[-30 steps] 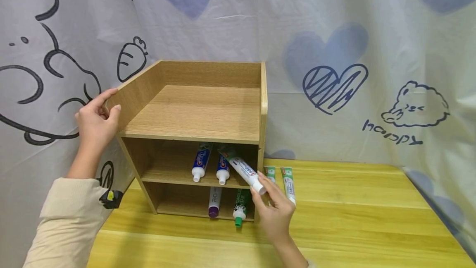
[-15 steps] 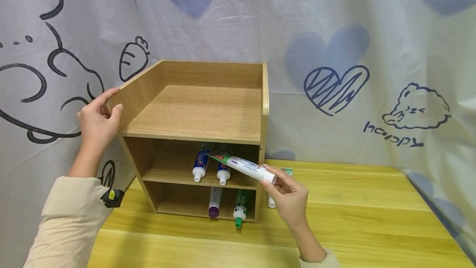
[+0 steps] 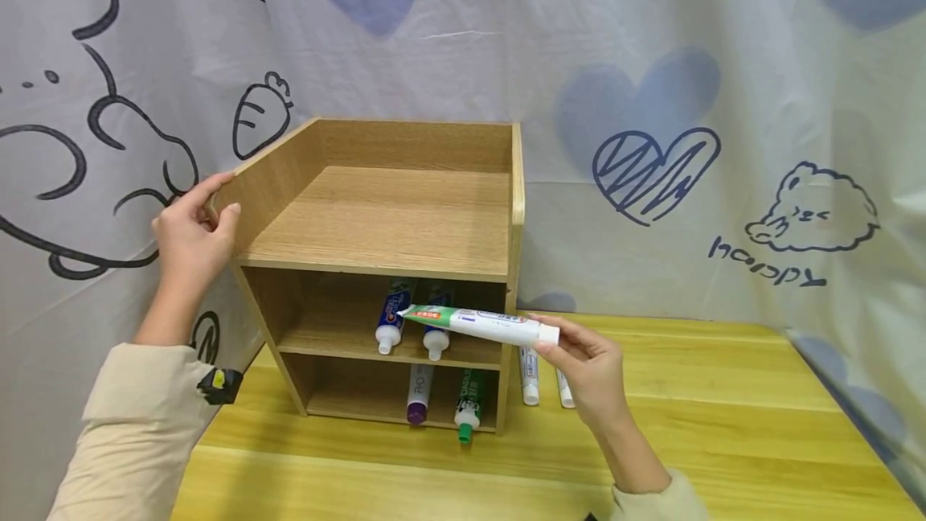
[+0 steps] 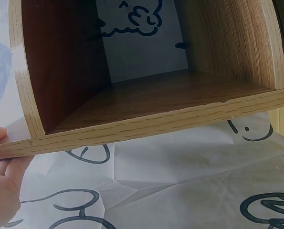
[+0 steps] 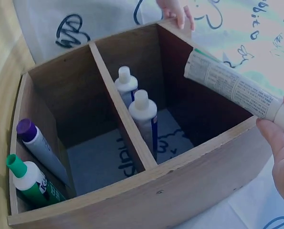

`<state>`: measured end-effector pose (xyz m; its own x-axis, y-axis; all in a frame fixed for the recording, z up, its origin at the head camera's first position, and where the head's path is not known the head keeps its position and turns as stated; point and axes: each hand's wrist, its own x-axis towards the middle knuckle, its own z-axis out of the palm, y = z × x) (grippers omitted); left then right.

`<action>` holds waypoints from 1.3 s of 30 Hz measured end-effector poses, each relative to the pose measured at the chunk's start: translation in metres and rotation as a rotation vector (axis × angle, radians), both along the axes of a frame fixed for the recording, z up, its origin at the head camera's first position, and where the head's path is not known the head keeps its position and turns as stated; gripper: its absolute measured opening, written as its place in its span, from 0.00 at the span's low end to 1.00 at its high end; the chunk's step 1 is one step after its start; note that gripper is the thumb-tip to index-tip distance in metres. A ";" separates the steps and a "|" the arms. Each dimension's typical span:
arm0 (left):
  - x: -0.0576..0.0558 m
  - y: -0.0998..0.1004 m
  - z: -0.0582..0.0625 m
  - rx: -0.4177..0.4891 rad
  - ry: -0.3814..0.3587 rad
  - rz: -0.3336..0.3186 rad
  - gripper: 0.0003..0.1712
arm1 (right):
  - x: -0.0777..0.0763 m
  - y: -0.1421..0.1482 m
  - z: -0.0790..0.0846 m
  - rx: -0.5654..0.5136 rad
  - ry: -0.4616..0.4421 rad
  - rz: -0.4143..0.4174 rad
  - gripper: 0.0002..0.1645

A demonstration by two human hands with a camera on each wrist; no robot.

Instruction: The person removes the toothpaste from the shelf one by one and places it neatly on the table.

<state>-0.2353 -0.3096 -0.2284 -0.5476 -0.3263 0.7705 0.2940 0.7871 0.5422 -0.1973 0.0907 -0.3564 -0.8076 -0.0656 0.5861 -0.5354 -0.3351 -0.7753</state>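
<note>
A wooden desktop shelf stands on the table. My left hand grips the upper edge of its left side panel, thumb on one face and fingers on the other. My right hand pinches a white and green toothpaste tube near its white cap. That tube lies almost level in front of the middle compartment, its flat green end pointing left. Behind it, two blue toothpaste tubes rest in the middle compartment, white caps outward. Below are a purple-capped tube and a green tube, caps toward the front.
Right of the shelf, two more white tubes lie on the yellow wooden table, partly covered by the held tube and my right hand. A white curtain with drawings hangs behind and to the left.
My right hand has moved right, drawing the toothpaste tube out from the middle compartment's opening. The tube has swung from a steep slant to nearly level. My left hand stays on the panel.
</note>
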 end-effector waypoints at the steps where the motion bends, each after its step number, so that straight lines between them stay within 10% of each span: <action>1: 0.000 0.000 0.000 0.001 -0.001 -0.003 0.21 | 0.001 0.002 0.001 -0.006 -0.018 0.010 0.22; 18: 0.000 -0.002 0.000 0.016 -0.005 0.008 0.21 | 0.001 0.041 0.000 -0.112 0.048 0.259 0.18; 39: -0.002 -0.002 0.000 0.009 0.002 -0.015 0.21 | 0.008 0.096 -0.013 -0.144 0.047 0.226 0.23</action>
